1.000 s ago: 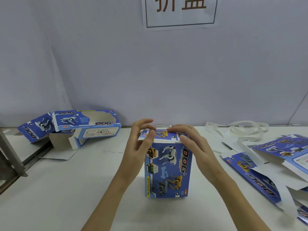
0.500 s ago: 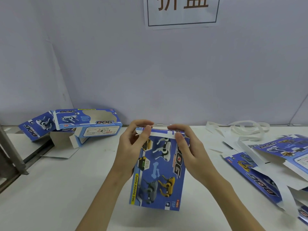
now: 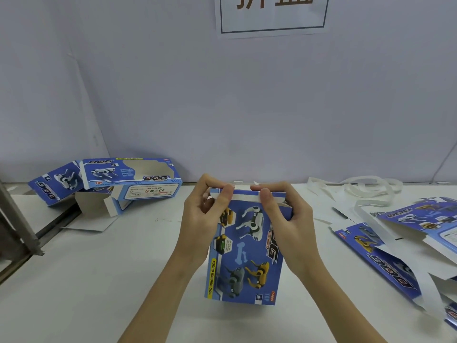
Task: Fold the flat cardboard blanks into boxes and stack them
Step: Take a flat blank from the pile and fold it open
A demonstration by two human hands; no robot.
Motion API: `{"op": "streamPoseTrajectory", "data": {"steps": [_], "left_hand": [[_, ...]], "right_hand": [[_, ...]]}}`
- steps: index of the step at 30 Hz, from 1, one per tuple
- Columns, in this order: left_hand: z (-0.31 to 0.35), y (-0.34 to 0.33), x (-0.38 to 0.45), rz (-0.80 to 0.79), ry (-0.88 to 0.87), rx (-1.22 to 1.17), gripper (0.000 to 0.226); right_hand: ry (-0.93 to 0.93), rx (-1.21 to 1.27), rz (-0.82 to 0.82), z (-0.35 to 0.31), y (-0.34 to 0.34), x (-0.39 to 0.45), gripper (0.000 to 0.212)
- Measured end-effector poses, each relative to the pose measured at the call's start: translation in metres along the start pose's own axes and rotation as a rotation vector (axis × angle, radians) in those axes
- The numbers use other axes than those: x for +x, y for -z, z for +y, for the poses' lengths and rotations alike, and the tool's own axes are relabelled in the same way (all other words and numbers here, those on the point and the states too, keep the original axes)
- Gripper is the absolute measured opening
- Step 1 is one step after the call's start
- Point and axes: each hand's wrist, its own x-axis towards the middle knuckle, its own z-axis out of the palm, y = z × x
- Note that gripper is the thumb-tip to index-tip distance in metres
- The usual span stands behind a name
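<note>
A blue printed toy-dog box (image 3: 244, 253) is held upright in front of me, its printed face toward the camera and its lower end above the white table (image 3: 99, 280). My left hand (image 3: 205, 216) pinches the top flap at its left corner, thumb in front and fingers behind. My right hand (image 3: 284, 219) pinches the same flap at the right, thumb on the white strip along the top edge. A folded box (image 3: 131, 180) with a window cut-out lies at the back left on another box (image 3: 57, 181). Flat blue blanks (image 3: 405, 241) lie piled at the right.
White paper strapping (image 3: 366, 188) lies coiled at the back right by the wall. A grey metal frame (image 3: 17, 226) slants along the left edge. A paper sign (image 3: 272, 13) hangs on the wall above.
The box has been lifted off the table and tilted toward me, so its printed face now shows. Both hands have moved from pressing the top panel to pinching the top flap's edge.
</note>
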Motion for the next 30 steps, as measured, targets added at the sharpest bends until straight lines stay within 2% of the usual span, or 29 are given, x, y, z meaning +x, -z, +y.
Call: {"op": "streamPoseTrajectory", "data": {"steps": [4,7,9,15,24,26,30], "left_hand": [[0.002,0.001,0.002,-0.024,0.014,-0.038,0.023],[0.005,0.004,0.003,-0.064,0.033,-0.006,0.034],[0.007,0.005,0.003,-0.058,0.058,0.001,0.039],[0.007,0.008,0.005,-0.053,0.168,-0.153,0.020],[-0.001,0.007,0.008,-0.037,0.097,-0.126,0.014],[-0.005,0.006,0.008,-0.022,0.054,-0.090,0.020],[-0.015,-0.003,0.001,-0.079,-0.052,-0.003,0.058]], "right_hand": [[0.026,0.020,0.021,0.000,-0.005,-0.002,0.007],[0.084,0.006,0.030,-0.002,-0.008,-0.003,0.004],[0.118,-0.010,0.031,-0.002,-0.011,-0.003,0.009],[0.111,0.023,0.010,0.000,-0.010,-0.003,0.008],[0.113,0.014,-0.004,0.005,-0.004,-0.001,0.025],[0.130,0.010,0.019,0.005,-0.005,0.000,0.026],[0.165,0.037,0.110,0.012,-0.006,-0.002,0.037]]}}
